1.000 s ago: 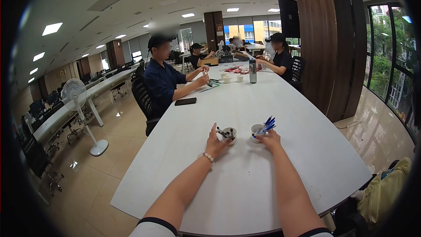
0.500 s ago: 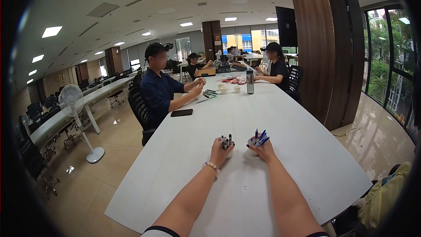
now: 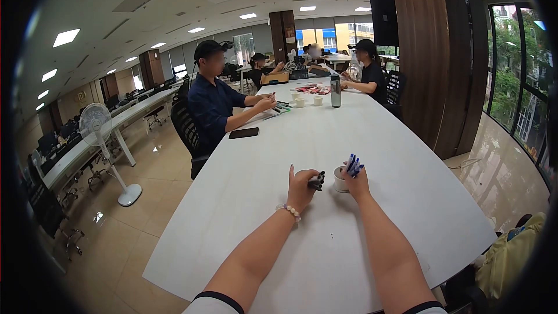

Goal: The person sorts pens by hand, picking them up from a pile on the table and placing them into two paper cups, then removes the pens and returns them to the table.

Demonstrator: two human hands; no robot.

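Observation:
My left hand [image 3: 302, 189] is wrapped round a bunch of dark pens [image 3: 317, 181], tilted toward the right over the white table [image 3: 279, 238]; its thumb points up. Just right of it, my right hand [image 3: 356, 182] grips several blue pens [image 3: 352, 166] at the right side of a white cup [image 3: 341, 179] that stands upright on the table. The pens lean over the cup's rim, and whether their lower ends are inside it I cannot tell. No cup shows at my left hand.
A black phone [image 3: 244, 133] lies at the table's left edge. Farther back stand small white cups [image 3: 318, 100] and a dark bottle [image 3: 335, 92], near pens and red items [image 3: 314, 89]. One person [image 3: 209, 104] sits at the left, another [image 3: 372, 75] at the right.
My left hand has turned over sideways with the dark pens, and the cup it was at no longer shows. The blue pens have shifted up and right in my right hand.

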